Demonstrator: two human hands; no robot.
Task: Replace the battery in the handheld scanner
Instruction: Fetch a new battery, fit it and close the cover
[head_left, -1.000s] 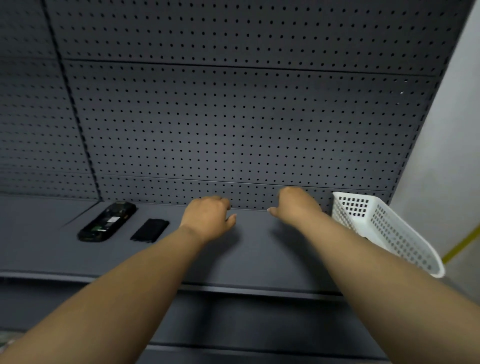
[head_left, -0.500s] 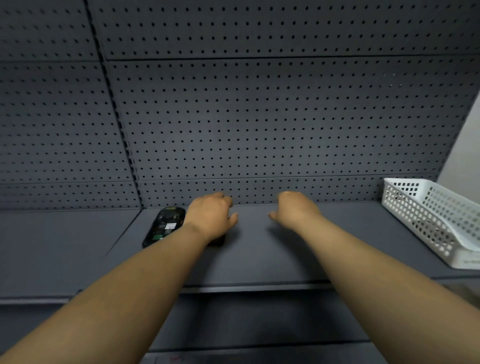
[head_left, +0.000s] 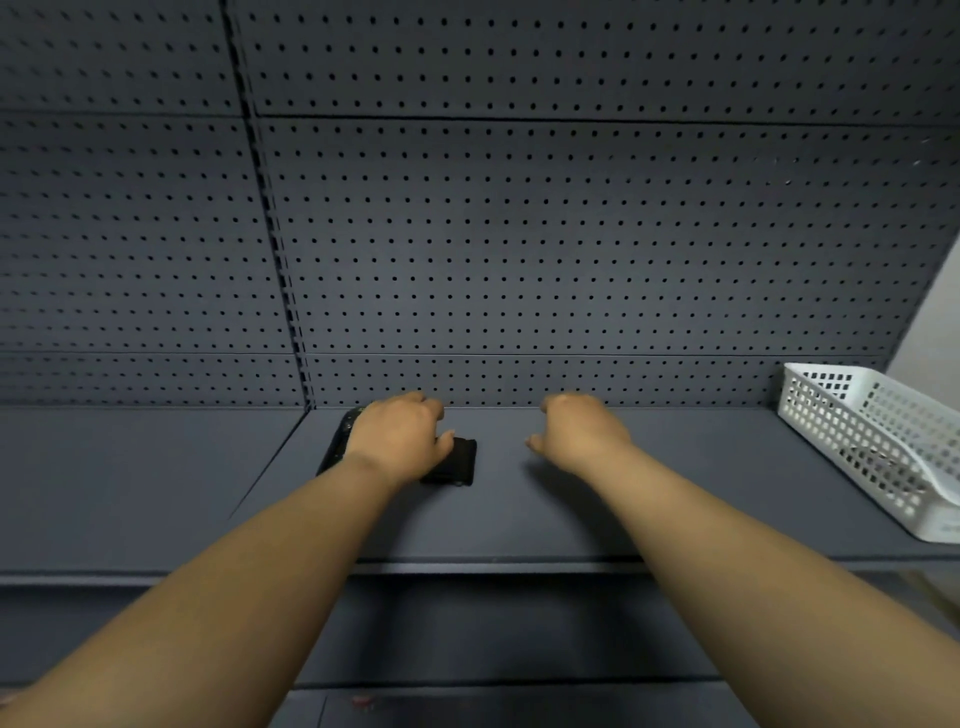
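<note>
A black handheld scanner (head_left: 338, 440) lies on the dark grey shelf (head_left: 519, 519), mostly hidden under my left hand (head_left: 400, 436). A flat black rectangular piece (head_left: 460, 461), a battery or its cover, lies just right of the scanner, partly under the same hand. My left hand hovers over both with loosely curled fingers; no grip on either is visible. My right hand (head_left: 582, 431) hovers over bare shelf to the right, fingers loosely curled, holding nothing.
A white perforated plastic basket (head_left: 878, 441) stands at the shelf's right end. A dark pegboard wall (head_left: 519, 234) closes the back. A vertical upright (head_left: 280, 270) divides the shelving on the left. A lower shelf (head_left: 493, 691) sits below the front edge.
The view has swung left, so the scanner and black piece now lie under my left hand. Both hands keep the same loosely curled pose.
</note>
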